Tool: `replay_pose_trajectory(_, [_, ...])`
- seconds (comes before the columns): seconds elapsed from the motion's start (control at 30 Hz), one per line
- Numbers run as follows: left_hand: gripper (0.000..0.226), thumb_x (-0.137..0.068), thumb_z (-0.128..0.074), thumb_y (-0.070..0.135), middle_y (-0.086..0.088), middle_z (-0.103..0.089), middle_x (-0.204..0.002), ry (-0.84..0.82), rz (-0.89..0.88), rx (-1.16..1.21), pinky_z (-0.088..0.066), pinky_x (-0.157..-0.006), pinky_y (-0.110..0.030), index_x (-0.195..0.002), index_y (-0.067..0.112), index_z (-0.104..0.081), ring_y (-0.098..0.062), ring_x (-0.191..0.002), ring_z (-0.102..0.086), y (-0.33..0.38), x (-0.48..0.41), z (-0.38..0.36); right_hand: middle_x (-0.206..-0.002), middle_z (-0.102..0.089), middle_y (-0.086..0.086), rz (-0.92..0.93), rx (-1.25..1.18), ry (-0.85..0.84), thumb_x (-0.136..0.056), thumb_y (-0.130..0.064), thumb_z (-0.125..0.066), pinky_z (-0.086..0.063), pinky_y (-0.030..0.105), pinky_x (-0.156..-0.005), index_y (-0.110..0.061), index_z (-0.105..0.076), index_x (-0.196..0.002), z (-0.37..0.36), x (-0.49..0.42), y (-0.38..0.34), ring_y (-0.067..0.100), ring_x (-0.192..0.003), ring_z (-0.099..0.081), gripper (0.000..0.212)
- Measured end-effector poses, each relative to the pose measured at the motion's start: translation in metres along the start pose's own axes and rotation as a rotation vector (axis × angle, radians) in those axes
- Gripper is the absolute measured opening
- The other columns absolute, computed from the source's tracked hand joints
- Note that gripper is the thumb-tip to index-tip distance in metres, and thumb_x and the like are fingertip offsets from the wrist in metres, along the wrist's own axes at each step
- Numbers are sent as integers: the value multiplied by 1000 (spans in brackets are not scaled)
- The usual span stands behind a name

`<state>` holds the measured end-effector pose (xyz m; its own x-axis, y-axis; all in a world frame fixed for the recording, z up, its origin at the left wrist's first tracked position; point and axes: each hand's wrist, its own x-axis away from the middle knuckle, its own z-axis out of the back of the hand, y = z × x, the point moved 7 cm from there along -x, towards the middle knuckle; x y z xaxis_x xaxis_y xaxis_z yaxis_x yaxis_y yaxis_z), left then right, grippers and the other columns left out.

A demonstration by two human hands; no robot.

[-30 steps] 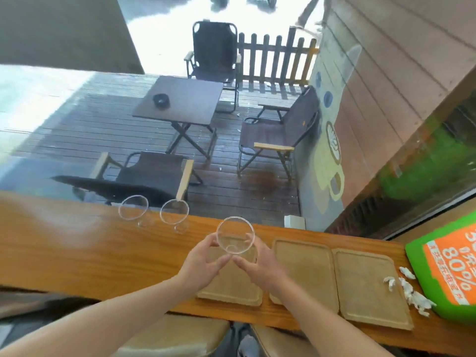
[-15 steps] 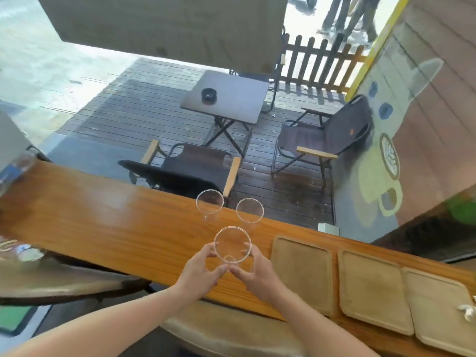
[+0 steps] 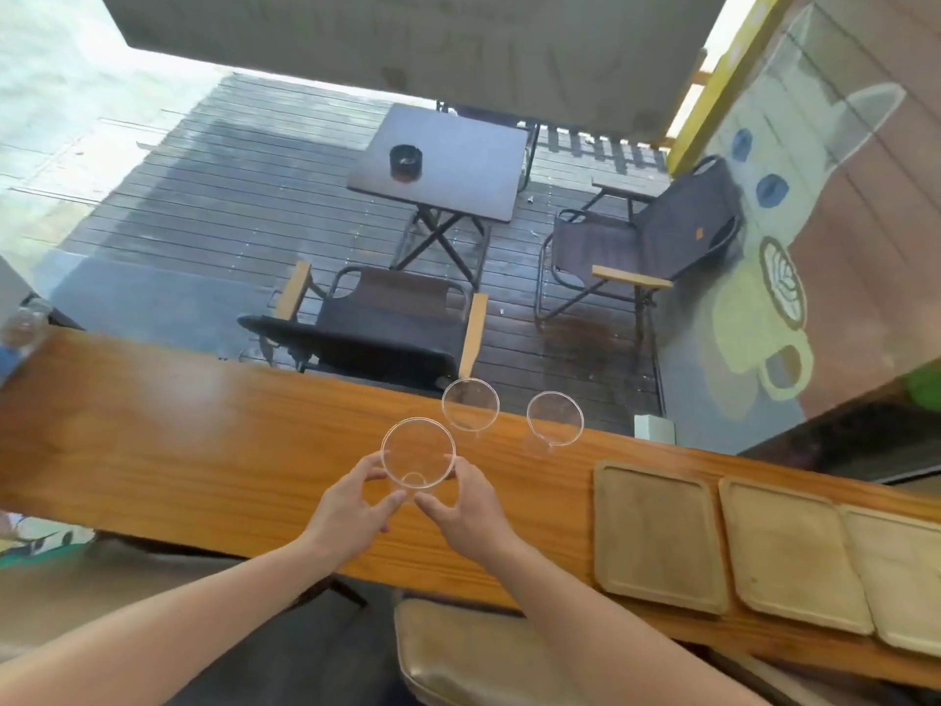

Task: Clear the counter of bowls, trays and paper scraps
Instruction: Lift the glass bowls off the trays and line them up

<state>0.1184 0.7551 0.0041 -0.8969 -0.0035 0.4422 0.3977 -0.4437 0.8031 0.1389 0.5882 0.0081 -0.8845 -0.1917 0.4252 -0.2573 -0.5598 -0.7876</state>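
I hold a clear plastic bowl [image 3: 417,453] between both hands over the wooden counter [image 3: 203,450]. My left hand [image 3: 351,507] grips its left side and my right hand [image 3: 463,507] grips its right side. Two more clear bowls stand near the counter's far edge, one [image 3: 470,404] just behind the held bowl and the other [image 3: 555,418] to its right. Three wooden trays lie side by side on the right: the nearest tray [image 3: 657,537], a middle tray [image 3: 789,552] and a far right tray [image 3: 901,578] cut by the frame edge.
A padded stool [image 3: 473,654] stands below the counter in front of me. A plastic bottle [image 3: 20,328] sits at the counter's far left end. Beyond the window are a deck, a dark folding table [image 3: 443,160] and folding chairs.
My view has swung left, so the trays slid to the right and the paper scraps and green sign left the frame. Both hands carried the bowl left, off the trays, toward the other two bowls.
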Motion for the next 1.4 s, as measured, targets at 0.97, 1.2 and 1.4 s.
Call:
replay_pose_trajectory(0.97, [60, -95, -62, 33, 18, -53, -126, 22, 29, -50, -59, -60, -24, -148, 43, -34, -5, -73, -72, -42, -135, 21, -160, -28, -9, -196, -273, 134, -94, -31, -63, -28, 33, -114, -34, -18, -154, -66, -110, 15, 13, -147, -25, 75])
replay_pose_trajectory(1.2, [64, -96, -63, 33, 10, -62, -121, 21, 40, -88, -62, -70, -32, -151, 38, -31, -3, -73, -72, -44, -137, 23, -161, -27, -8, -171, -241, 149, -95, -28, -61, -27, 34, -117, -31, -17, -155, -69, -114, 17, 12, -148, -23, 74])
replay_pose_trajectory(1.4, [60, -94, -67, 23, 5, -55, -139, 35, 73, -123, -55, -55, -24, -148, 27, -41, -14, -71, -73, -43, -132, 27, -165, -16, -3, -228, -237, 110, -98, -28, -55, -21, 36, -118, -26, -4, -158, -69, -106, 20, 18, -151, -15, 79])
